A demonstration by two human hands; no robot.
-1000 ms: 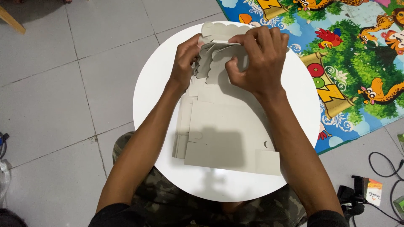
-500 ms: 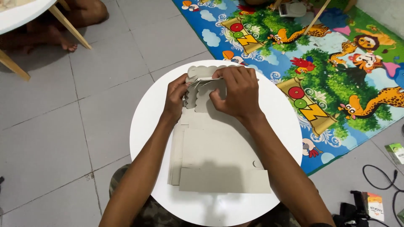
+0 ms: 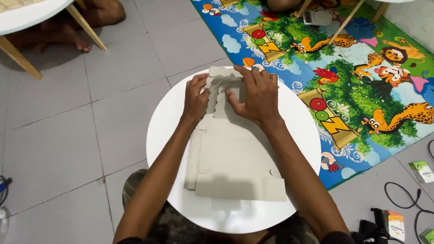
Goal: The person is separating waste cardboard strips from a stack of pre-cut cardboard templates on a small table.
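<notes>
Two bare hands, left hand (image 3: 195, 97) and right hand (image 3: 255, 95) pressing the scalloped far flaps of one flat grey cardboard box blank (image 3: 235, 167), matte, creased, lying on one round white bench (image 3: 303, 135), one colourful animal-print play mat (image 3: 361, 86) right of the hands

Single head-worn camera, looking steeply down from above, close over the round white bench (image 3: 172, 135), floor and play mat (image 3: 361, 90) around it
</notes>
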